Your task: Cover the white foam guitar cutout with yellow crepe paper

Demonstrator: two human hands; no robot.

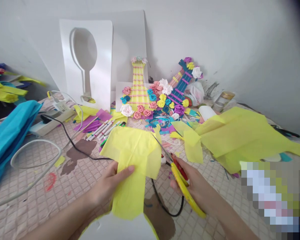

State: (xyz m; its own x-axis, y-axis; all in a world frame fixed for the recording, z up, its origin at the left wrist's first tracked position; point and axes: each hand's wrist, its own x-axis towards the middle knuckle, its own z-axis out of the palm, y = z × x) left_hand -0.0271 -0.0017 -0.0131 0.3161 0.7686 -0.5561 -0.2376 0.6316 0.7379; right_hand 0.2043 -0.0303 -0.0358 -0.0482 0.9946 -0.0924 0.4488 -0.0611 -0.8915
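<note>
- Yellow, thin, semi-translucent paper sheet: held low at the centre of the view, above the table; its far part spreads wide to both sides and its near part is a narrower strip.
- White, smooth board with a rounded, yellow-edged outline: directly below, partly covered by the strip's near end.
- Left hand: grasping the sheet at the strip's left side, thumb flat on top; the other fingers are mostly hidden beneath.
- Right hand: closed around metal-bladed scissors with yellow and red handles; the blade tip is at the sheet's upper right edge. Contact cannot be confirmed.
- Slim white markers with coloured bands: lying in a group just beyond the sheet, to the left.
- Yellow guitar-shaped piece with pink bars and white strings: upright behind the sheet, edged with paper flowers.
- Blue guitar-shaped piece with purple bars: tilted, to its right.
- White panel with a spoon-shaped cutout: standing near the wall, left of both.
- Large folded yellow paper sheet: on the right of the table.
- Bright blue folded material: at the far left.
- Table covering with a diamond grid: brown-stained in places, crossed by a black cable.
</note>
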